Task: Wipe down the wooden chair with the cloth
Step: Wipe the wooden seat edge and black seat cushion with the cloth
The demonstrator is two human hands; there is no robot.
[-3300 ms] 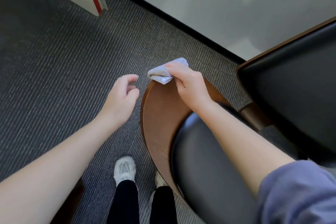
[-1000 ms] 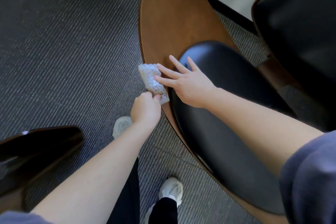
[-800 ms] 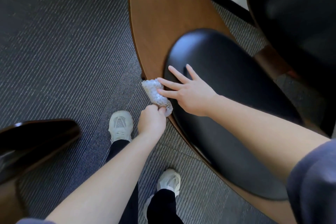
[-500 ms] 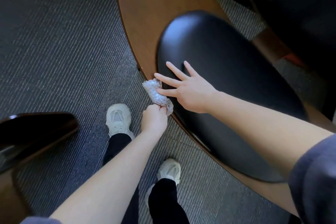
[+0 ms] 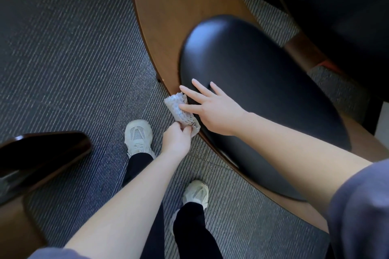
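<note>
Two hands meet at the left edge of the wooden chair (image 5: 168, 17), where its brown shell curves round a glossy black seat cushion (image 5: 263, 94). The cloth (image 5: 179, 109), a pale grey crumpled wad with a waffle texture, lies draped over that wooden rim just beside the cushion's edge. Its lower end hangs off the rim toward the carpet.

The left hand (image 5: 176, 140) reaches up from below with its fingers (image 5: 185, 130) curled, pinching the lower end of the cloth between thumb and fingertips. The right hand (image 5: 212, 109) comes in from the right across the cushion, its fingers (image 5: 195, 94) straight and spread. The thumb and the forefinger rest on the upper part of the cloth, pressing it against the rim, while the other fingers lie flat on the black cushion. A blue-grey sleeve (image 5: 362, 206) is pushed up the right arm.

Below the chair's edge is dark grey ribbed carpet (image 5: 63, 48). The person's two white sneakers (image 5: 137, 136) stand on it, below black trousers (image 5: 189, 227). The dark, shiny seat of a second chair (image 5: 42, 153) juts in at the lower left corner of the view. A third chair (image 5: 336, 6), black with a brown wooden part below it, fills the upper right corner.
</note>
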